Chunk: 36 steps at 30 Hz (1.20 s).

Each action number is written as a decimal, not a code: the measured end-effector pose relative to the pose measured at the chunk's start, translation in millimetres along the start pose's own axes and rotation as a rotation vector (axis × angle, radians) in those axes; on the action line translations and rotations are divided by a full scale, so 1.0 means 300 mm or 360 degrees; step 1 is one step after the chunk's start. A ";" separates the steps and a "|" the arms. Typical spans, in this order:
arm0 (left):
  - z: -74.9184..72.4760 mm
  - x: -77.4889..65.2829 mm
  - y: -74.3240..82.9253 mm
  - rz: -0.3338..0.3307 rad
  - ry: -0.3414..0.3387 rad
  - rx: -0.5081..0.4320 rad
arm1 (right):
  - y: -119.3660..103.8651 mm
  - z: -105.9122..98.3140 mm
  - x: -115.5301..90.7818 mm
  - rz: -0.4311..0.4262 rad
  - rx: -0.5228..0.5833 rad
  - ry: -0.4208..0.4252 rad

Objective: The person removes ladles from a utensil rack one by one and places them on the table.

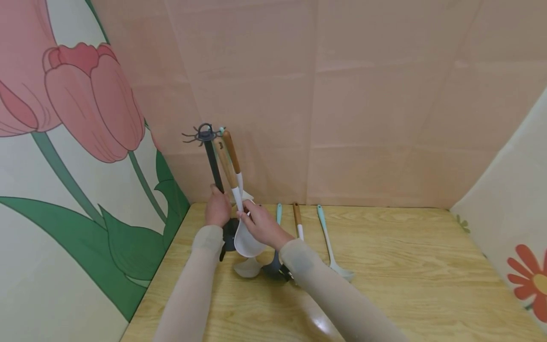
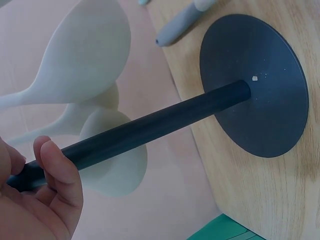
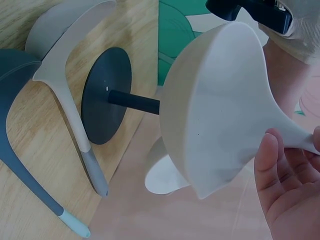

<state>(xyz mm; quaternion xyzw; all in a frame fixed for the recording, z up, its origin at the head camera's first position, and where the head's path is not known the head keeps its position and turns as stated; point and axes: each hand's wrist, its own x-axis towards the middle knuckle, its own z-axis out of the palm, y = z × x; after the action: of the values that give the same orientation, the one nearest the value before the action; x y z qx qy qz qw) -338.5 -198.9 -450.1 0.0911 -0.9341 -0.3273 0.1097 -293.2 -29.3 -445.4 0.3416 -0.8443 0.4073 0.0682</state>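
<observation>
My left hand grips the black pole of a utensil stand, fingers curled round it. Its round dark base is at the table, and curved hooks ring the top. With thumb and fingers my right hand pinches the neck of a white ladle. That ladle's wooden handle points up, its end close to the hooks. Behind it, another wooden-handled utensil hangs at the stand; pale utensil heads show beyond the pole in the left wrist view.
On the wooden table lie a grey ladle, a dark blue ladle with a turquoise handle end, a wooden-handled utensil and a pale mint ladle. A pink wall covering stands behind; a tulip-printed panel is at left.
</observation>
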 end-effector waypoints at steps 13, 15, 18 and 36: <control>0.002 -0.008 0.003 0.0028 0.0029 0.0000 | -0.002 -0.001 -0.004 -0.0019 -0.0029 0.0030; 0.002 -0.008 0.004 0.0028 0.0027 -0.0003 | -0.003 -0.001 -0.006 -0.0017 -0.0027 0.0033; 0.002 -0.008 0.005 0.0016 0.0023 -0.0013 | -0.004 -0.002 -0.008 -0.0006 -0.0021 0.0030; 0.004 0.001 0.003 -0.0052 -0.0017 0.0002 | -0.009 -0.009 -0.019 -0.0018 0.0024 0.0030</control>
<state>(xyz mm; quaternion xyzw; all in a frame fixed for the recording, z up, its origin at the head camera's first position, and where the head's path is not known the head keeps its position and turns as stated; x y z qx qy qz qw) -339.1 -197.6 -450.4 0.1046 -0.9333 -0.3288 0.0992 -287.5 -25.6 -444.0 0.3429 -0.8385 0.4166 0.0759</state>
